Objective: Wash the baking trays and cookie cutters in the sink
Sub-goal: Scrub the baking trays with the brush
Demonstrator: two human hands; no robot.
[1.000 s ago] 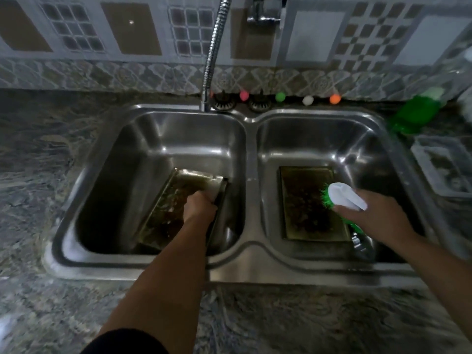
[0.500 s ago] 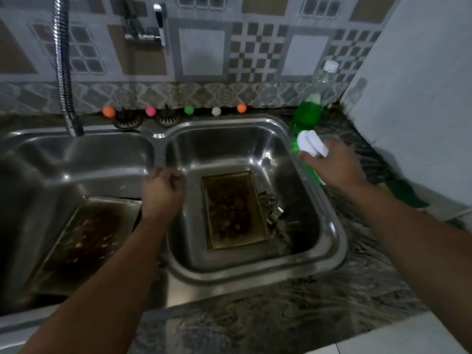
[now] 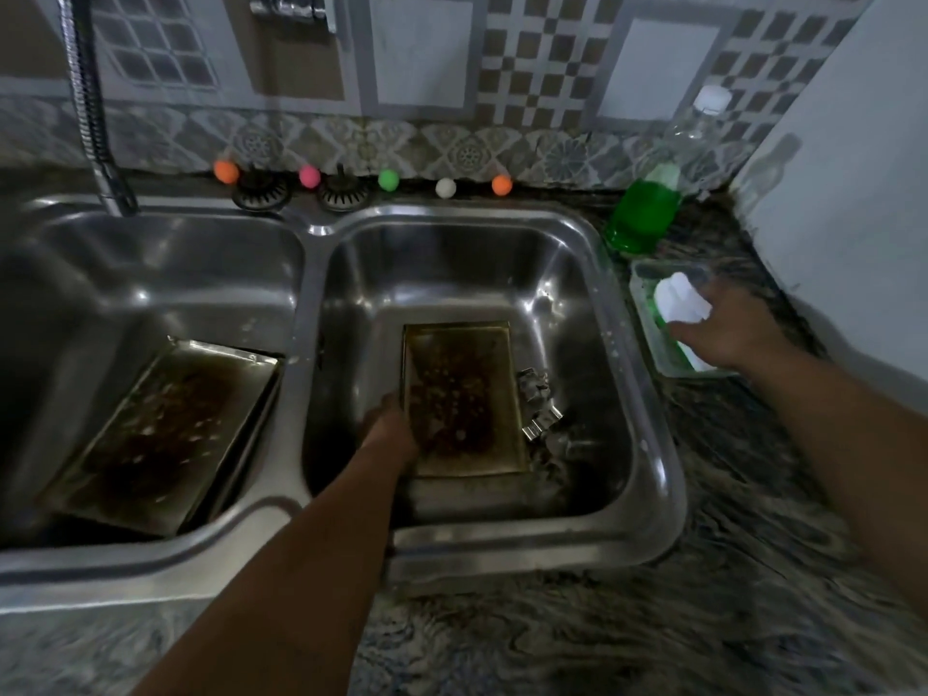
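Stainless steel fills the single head view: a double sink (image 3: 648,394) set into a dark veined counter (image 3: 703,595). In the right basin a greasy baking tray (image 3: 464,399) lies flat on the bottom, its floor crusted brown, with metal cookie cutters (image 3: 540,409) just beside its right edge. A second baking tray (image 3: 160,434) sits tilted in the left basin, seemingly stacked on another. The left hand (image 3: 389,432) reaches down to the near left edge of the right-basin tray and touches its rim; whether the fingers are curled under that edge or merely pressed against it cannot be told, since blur and shadow hide them. The right hand (image 3: 728,329) is over a clear tub (image 3: 653,339) on the counter, fingers wrapped around the white handle of a scrub brush (image 3: 680,298), near a bottle of green detergent (image 3: 648,203). Judging by its look, the tray is thin, stiff sheet metal, light to lift but slick with grease and water. It would be best taken by the raised rim along a long side, thumb inside and fingers beneath, since the flat floor offers no purchase. The cutters look small, with thin edges that are awkward to pinch when wet.
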